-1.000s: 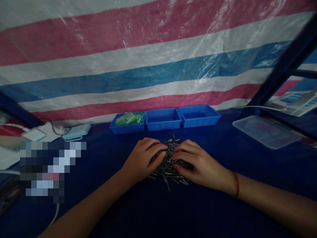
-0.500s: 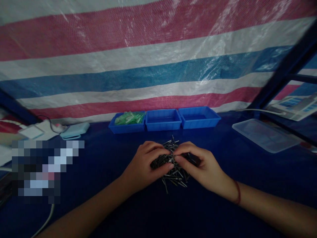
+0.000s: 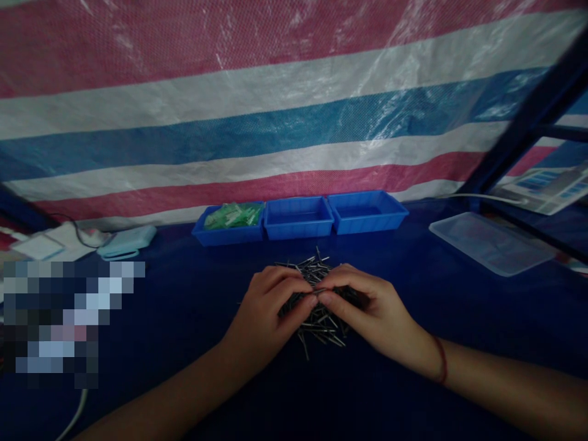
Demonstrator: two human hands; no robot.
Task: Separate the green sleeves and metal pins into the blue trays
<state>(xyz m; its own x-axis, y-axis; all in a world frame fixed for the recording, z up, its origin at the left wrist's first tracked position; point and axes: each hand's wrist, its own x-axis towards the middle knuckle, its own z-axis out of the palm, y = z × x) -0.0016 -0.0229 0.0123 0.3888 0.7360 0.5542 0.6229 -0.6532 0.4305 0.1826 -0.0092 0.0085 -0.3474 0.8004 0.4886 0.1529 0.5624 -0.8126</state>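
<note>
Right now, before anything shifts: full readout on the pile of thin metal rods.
The pile of thin, straight metal rods is dark grey to silvery, with shiny glints. The rods lie loose, crossing at many angles, with ends poking out at the far and near edges. It sits on the dark blue tabletop, nearer than the row of blue plastic trays. The left hand and right hand cover its sides, their fingertips pinching one rod above its middle. Rod ends are too small to make out.

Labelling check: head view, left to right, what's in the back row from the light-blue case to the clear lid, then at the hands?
Back: case, green-packet bin, middle bin, right bin, lid.
Hands: left hand, metal pins, right hand.
</note>
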